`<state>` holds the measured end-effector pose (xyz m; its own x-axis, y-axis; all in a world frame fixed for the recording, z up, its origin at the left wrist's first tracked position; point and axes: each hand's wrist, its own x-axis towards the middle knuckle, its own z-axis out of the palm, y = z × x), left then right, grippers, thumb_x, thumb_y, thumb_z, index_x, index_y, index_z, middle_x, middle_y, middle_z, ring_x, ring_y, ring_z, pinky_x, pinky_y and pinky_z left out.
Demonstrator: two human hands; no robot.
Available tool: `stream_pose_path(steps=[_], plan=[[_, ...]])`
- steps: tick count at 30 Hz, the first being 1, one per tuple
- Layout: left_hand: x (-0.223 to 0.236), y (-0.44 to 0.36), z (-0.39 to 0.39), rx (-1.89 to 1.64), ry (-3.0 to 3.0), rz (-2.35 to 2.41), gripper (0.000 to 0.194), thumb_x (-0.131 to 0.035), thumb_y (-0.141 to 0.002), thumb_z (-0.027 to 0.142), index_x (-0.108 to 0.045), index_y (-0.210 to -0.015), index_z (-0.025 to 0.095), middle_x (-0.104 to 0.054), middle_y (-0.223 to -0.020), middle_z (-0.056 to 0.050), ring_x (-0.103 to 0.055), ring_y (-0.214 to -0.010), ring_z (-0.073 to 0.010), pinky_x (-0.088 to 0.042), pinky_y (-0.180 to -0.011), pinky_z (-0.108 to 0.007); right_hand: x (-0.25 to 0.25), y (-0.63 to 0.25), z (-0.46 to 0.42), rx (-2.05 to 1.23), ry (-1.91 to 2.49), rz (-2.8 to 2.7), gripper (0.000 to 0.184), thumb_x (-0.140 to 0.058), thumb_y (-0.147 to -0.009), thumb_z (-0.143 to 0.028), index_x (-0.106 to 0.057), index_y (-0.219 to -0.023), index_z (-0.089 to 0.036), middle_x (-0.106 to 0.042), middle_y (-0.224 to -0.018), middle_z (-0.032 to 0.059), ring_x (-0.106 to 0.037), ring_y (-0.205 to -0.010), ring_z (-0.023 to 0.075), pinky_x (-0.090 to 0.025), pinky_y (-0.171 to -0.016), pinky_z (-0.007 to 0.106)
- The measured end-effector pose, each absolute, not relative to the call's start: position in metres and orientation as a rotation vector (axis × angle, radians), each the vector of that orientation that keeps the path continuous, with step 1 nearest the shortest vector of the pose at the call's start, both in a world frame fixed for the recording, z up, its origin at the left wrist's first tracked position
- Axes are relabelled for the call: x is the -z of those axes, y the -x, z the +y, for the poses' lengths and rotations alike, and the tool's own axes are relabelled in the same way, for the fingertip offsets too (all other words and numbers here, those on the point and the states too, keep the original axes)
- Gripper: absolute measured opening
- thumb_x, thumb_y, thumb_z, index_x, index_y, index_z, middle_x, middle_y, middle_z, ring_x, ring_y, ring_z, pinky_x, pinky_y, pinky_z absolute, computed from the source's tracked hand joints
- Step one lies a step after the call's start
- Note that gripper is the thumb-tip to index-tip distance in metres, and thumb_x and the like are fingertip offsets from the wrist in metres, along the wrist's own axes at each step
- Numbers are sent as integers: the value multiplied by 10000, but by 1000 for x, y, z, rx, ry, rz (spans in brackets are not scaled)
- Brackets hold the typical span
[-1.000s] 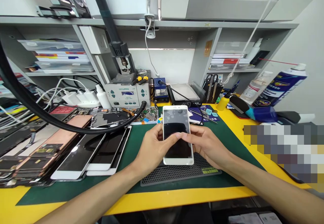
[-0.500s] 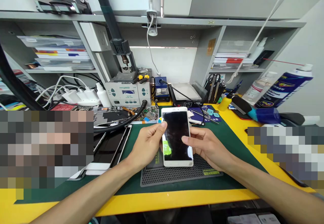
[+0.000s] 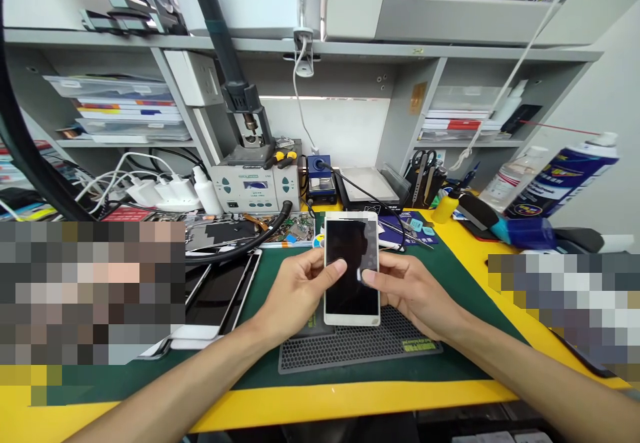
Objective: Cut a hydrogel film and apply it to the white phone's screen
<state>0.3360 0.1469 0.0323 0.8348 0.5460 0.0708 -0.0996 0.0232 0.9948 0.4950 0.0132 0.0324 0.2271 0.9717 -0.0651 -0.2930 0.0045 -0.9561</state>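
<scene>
A white-framed smartphone (image 3: 352, 296) with a dark screen is held upright between both hands, above a perforated grey mat (image 3: 350, 353). My left hand (image 3: 300, 289) grips its left side, the thumb lying on the screen and the fingers partly hidden behind. On the right edge, my right hand (image 3: 413, 289) is closed round the phone, with its thumb on the glass and its other fingers mostly out of sight at the back. Reflections show on the screen.
Several tablets or screen panels (image 3: 220, 299) lie at the left. Behind stand a rework station (image 3: 250, 186), a soldering iron stand (image 3: 321, 179), circuit boards (image 3: 295, 227) and a flat heating plate (image 3: 363, 186). Spray can (image 3: 563, 176) and yellow bottle (image 3: 445, 208) are at the right. Blurred blocks cover both sides.
The phone has turned slightly, and the bright green reflection at its lower left is gone. My left thumb has slid further onto the screen and slightly down. The view has shifted a little.
</scene>
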Motion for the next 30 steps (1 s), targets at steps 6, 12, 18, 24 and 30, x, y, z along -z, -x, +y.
stream_pose_path(steps=[6,12,18,24,30], plan=[[-31,-329,153,-472,-1482,397,401,-679,-915,562,-695,-787,182,-665,-720,-5,-609,-691,-188,-499,-671,-312,-31,-496,14,-1181,1107,-832,324,-833,-870,-341,-800,-1158,-195,-771,-944,71,-725,-803,199,-615,-726,341],[-36,-329,156,-383,-1357,362,449,-594,-965,586,-732,-951,158,-740,-876,-52,-675,-757,-207,-545,-742,-345,-32,-496,12,-1174,1126,-864,336,-825,-872,-379,-802,-1139,-177,-752,-918,75,-715,-818,204,-613,-739,344],[-35,-335,149,-560,-1408,306,497,-864,-816,320,-634,-1241,204,-734,-1185,-50,-659,-1142,-225,-509,-989,-324,-33,-493,12,-1171,1147,-934,314,-802,-886,-409,-784,-1078,-161,-658,-858,43,-607,-761,169,-547,-688,309],[-34,-340,146,-641,-1294,349,444,-891,-789,302,-679,-1166,199,-773,-1083,-24,-692,-987,-185,-529,-913,-304,-36,-486,10,-1084,1214,-1108,324,-802,-879,-417,-660,-760,-151,-411,-688,-41,-337,-637,106,-329,-571,238],[-43,-336,149,-602,-1190,334,245,-857,-831,310,-786,-1021,173,-806,-1018,-38,-703,-955,-180,-518,-923,-297,-39,-486,10,-1077,1183,-1147,339,-793,-887,-362,-579,-699,-178,-370,-680,-52,-284,-637,111,-352,-597,241]])
